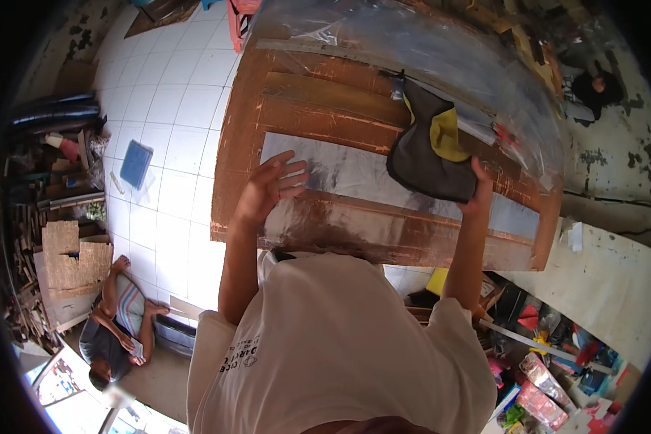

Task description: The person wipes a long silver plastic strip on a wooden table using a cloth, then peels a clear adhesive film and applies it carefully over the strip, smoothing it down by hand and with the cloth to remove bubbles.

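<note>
So here the left hand (267,189) is lying open, fingers spread flat on the near end of a long grey metal sheet (340,172) that sits on a worn brown wooden counter (296,94). The right hand (479,189) is closed around the bottom edge of a dark grey cloth (423,163) with a yellow patch or lining showing, pressed down on the far part of the same sheet.

Stuff I'd worry about, just going by how it looks:

- That sheet is thin and its long edges are bare. With the left palm flat and the fingertips near the upper edge, a slip sideways could drag skin along the metal.
- The sheet just seems to rest on the wood, I can't see any clamp. Push hard with the cloth and only the left hand keeps it from skating toward the counter's right end.
- There's a big floppy clear plastic sheet (441,50) draped over the back of the counter, just beside the cloth. A wide stroke could snag it and pull it over the work.
- Another person (116,318) is down on the white tiled floor (173,108) to the left, well apart from the counter, but anything sliding off that side lands their way.
</note>
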`<state>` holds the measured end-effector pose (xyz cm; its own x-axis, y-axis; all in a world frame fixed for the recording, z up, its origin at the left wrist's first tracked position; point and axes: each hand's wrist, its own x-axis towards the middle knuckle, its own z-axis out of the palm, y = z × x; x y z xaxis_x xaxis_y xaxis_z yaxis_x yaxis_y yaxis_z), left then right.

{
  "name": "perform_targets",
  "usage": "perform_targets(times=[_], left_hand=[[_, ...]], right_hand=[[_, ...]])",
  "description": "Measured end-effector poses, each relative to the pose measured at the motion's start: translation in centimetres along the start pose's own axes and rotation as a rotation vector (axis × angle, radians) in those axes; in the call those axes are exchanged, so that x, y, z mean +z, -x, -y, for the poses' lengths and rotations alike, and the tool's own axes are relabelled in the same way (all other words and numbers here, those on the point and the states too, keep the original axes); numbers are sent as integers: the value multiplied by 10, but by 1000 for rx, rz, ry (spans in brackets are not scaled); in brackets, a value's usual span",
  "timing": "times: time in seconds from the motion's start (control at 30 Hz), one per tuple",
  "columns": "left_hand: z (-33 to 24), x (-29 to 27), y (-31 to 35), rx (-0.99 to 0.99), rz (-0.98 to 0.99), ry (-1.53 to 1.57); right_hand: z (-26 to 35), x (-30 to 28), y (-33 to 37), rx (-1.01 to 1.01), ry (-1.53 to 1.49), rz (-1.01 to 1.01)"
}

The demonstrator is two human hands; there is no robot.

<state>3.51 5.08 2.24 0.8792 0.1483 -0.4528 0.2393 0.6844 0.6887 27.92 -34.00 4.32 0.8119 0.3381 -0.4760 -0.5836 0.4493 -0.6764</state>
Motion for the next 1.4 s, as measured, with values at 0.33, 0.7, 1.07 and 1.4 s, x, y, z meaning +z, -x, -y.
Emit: perform_targets(times=[0.33, 0.7, 1.07, 1.4], left_hand=[[30, 2, 0, 119, 314, 543], [44, 26, -12, 181, 357, 965], [45, 24, -6, 268, -43, 662], [47, 18, -8, 197, -104, 604]], right_hand=[[-58, 63, 85, -745, 584, 169], [-233, 168, 56, -572, 1221, 194], [-243, 206, 54, -806, 1571, 510], [-242, 178, 62, -822, 1744, 475]])
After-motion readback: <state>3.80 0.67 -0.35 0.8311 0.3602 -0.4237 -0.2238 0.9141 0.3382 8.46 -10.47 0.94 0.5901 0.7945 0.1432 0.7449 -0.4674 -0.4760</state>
